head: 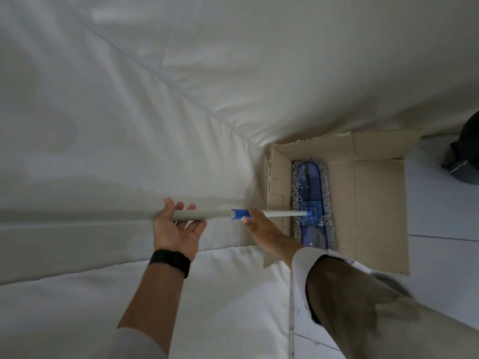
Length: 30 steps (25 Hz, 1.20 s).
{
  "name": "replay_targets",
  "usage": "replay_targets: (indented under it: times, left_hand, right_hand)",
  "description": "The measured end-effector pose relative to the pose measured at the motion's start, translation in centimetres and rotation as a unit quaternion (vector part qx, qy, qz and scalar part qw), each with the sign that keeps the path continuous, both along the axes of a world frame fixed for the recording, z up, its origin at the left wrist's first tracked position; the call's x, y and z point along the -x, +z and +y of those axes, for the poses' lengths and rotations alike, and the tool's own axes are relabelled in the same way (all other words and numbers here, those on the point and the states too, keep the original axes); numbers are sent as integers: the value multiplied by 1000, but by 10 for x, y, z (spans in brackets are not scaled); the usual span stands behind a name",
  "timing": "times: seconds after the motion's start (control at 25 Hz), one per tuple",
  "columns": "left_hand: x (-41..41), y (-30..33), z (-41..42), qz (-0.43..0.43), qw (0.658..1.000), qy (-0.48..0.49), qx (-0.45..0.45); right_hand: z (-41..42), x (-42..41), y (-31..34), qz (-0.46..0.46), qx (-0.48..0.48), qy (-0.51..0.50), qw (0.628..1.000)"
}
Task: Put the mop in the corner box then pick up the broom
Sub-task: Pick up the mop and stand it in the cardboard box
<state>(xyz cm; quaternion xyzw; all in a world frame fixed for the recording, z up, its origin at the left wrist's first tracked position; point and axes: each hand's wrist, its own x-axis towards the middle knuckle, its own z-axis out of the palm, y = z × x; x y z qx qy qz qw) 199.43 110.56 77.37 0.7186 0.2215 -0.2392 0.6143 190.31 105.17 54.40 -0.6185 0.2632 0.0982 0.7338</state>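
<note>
Box [378,218] open on top, right of centre, with bare room on its right half. Left half filled by the mop head [312,203]. Hemmed in by white padded walls [129,112] at left and top. Dark thing [466,156] at right edge.

The left hand [176,229] is palm up with fingers spread and loosely curled, a black wristband [169,261] on its wrist. The right hand [261,228] reaches forward from a rolled-back sleeve [308,257], fingers extended downward, thumb tip pressed against what it holds.
</note>
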Motion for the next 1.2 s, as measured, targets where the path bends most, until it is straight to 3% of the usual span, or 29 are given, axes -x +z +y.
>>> replay_targets:
  times: [0.2, 0.4, 0.56, 0.64, 0.76, 0.84, 0.92, 1.0, 1.04, 1.2]
  left_hand:
    - [-28, 6, 24, 7, 997, -64, -41]
    - [-28, 15, 49, -13, 996, -83, -25]
    - [51, 5, 84, 20, 986, -150, -69]
    - [118, -8, 114, -4, 966, -225, -130]
    - [224, -28, 155, -79, 901, -328, -272]
    - [304, -42, 178, -101, 837, -418, -338]
    - [386, -43, 190, -131, 737, -526, -404]
    - [454, -39, 185, -202, 644, -600, -430]
    - [487, -36, 177, -233, 625, -609, -429]
    - [617, -24, 139, -289, 605, -624, -401]
  right_hand:
    - [14, -19, 15, 18, 31, 67, 997]
    - [23, -3, 28, 25, 87, 115, 989]
    - [23, 77, 63, 38, 150, 102, 983]
    - [26, 143, 88, 34, 217, 92, 971]
    - [34, 261, 122, 57, 355, 122, 925]
    - [42, 352, 140, 75, 449, 174, 873]
    - [42, 449, 166, 84, 541, 193, 814]
    - [43, 530, 186, 100, 584, 182, 785]
    - [41, 569, 192, 110, 601, 166, 774]
    - [32, 724, 202, 142, 619, 112, 764]
